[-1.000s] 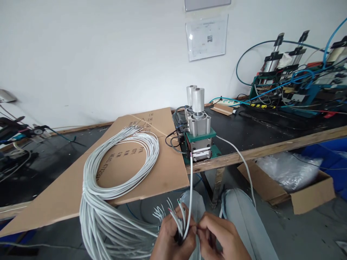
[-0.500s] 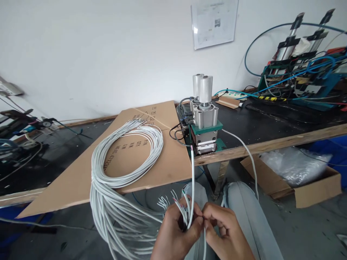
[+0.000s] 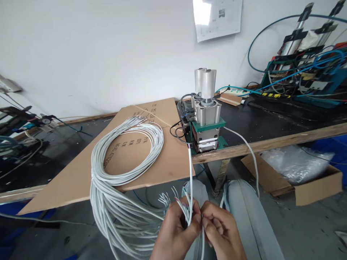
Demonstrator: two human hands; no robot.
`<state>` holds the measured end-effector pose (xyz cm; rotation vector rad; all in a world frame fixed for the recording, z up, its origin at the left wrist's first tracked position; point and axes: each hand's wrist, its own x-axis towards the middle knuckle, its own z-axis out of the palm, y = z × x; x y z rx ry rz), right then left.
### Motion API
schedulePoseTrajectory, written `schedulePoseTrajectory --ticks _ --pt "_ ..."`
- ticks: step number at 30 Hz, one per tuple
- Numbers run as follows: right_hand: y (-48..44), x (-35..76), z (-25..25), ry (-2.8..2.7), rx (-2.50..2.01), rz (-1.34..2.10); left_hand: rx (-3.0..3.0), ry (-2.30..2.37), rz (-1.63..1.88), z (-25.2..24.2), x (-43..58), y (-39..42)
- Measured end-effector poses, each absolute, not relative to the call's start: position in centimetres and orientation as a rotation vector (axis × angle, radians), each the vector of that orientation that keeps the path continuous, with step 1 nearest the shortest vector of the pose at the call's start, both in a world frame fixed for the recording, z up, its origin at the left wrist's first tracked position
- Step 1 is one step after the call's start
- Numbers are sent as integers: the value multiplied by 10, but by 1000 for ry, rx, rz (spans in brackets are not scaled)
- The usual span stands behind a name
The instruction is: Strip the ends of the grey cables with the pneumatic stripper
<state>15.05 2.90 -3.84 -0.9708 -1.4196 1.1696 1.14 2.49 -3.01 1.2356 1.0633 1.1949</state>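
My left hand (image 3: 180,225) is closed around several white cables, whose stripped ends with thin coloured wires stick up above the fingers. One longer cable (image 3: 191,173) rises from this grip towards the bench edge, its tip reddish. My right hand (image 3: 221,225) pinches at the tip of another white cable (image 3: 203,242) that hangs down between the hands; the fingertips of both hands nearly meet there, and the pinched end is mostly hidden. Left of my hands, a large coil of white cables (image 3: 99,162) lies on a cardboard sheet (image 3: 168,159), its loose lengths drooping over the edge.
A small pneumatic machine (image 3: 207,115) with two metal cylinders stands at the bench edge. Further right are more machines (image 3: 298,54) with blue hoses. Under the bench sits an open carton (image 3: 317,187) holding clear plastic bags (image 3: 295,162). A gauge and hoses (image 3: 46,121) lie at left.
The view has shifted slightly. My hands stay together at nearly the same spot, the right fingers still pinching by the left thumb. The tall cable stands a little more upright.
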Motion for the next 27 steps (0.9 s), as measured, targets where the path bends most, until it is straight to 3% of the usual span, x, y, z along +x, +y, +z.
schedulePoseTrajectory --ticks 6,18,27 --pt "21 134 -46 -973 -968 1435 999 961 1224 -25 16 21" --pt "30 154 -60 -1434 -955 1280 1356 1087 1022 -14 7 33" --pt "18 134 -50 -1028 -1034 1348 1443 979 1194 -32 8 27"
